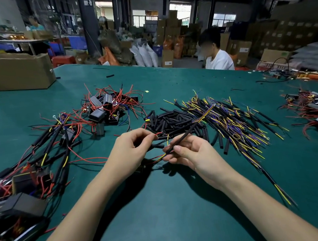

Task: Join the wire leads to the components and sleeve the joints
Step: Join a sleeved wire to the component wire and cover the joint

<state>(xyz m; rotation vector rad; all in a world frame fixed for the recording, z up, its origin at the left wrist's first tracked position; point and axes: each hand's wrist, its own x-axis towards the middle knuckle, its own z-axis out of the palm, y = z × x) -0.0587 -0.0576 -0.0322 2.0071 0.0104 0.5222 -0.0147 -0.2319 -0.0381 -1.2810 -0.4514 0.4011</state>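
Two bare hands meet over the green table (181, 205), and we see both busy with wiring. The left hand (130, 151) pinches a thin red wire (156, 134) between thumb and fingertips, its stripped end pointing toward the heap of black sleeves (175, 122) just behind. The right hand (193, 153) pinches a black-sheathed wire lead (184, 137) that rises up and away to the right, its yellow and purple cores showing near the fingertips and again at its far end. We cannot tell whether the red wire and the lead touch each other. Right of the sleeves lies a wide spread of similar yellow-and-purple leads (231, 125). Behind the left hand sits a pile of black box components (105, 109) tangled in red wires, and more components with sleeved leads (25, 180) lie at the left edge. A cardboard box (13, 71) stands at the far left of the table, and a person in a white shirt (218, 59) sits beyond its far edge.
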